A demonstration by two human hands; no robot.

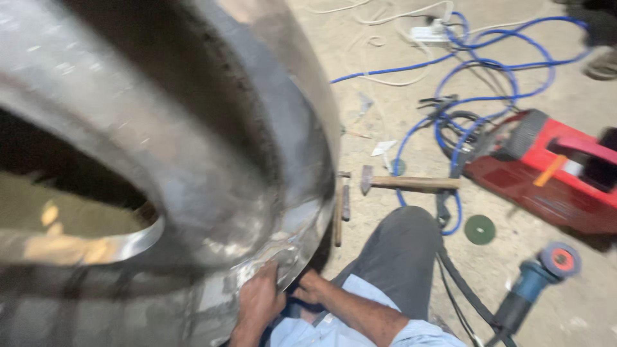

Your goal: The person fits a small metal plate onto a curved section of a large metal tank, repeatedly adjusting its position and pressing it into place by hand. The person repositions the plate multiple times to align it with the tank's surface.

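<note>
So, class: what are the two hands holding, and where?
Left hand and right hand grip the large metal vessel at its lower rim edge.

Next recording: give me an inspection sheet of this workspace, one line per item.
Surface: bare sandy floor, dusty.
Job's things: large curved metal shell, blurred.
Clutter: hammer, red machine, green disc, blue angle grinder, paper scraps.
Hands: left hand pressed on the shell's lower rim; right hand beside it at the edge, grip unclear.
Cables: blue hose and white cords looped on the floor.
Surroundings: another person's shoe at top right.
</note>
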